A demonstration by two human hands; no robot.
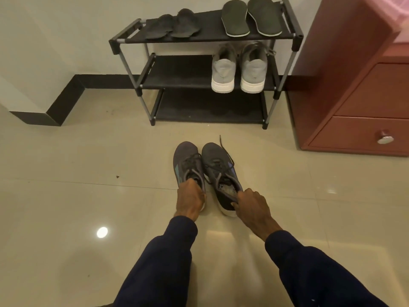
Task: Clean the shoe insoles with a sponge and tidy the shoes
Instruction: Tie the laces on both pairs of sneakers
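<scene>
Nearest, at 6 o'clock: dark sleeves (168,251). Left hand (190,200), fingers curled on left shoe (186,160) heel; right hand (252,207), fingers pinching right shoe (219,165) heel. Both on floor (66,196). At 12 o'clock, rack (177,72): insoles (234,18) on top, grey shoes (223,69) mid-shelf.

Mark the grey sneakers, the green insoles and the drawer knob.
grey sneakers (223,69): head view, heel of one shoe.
green insoles (235,17): head view, middle of one insole.
drawer knob (385,137): head view, its metal face.
</scene>
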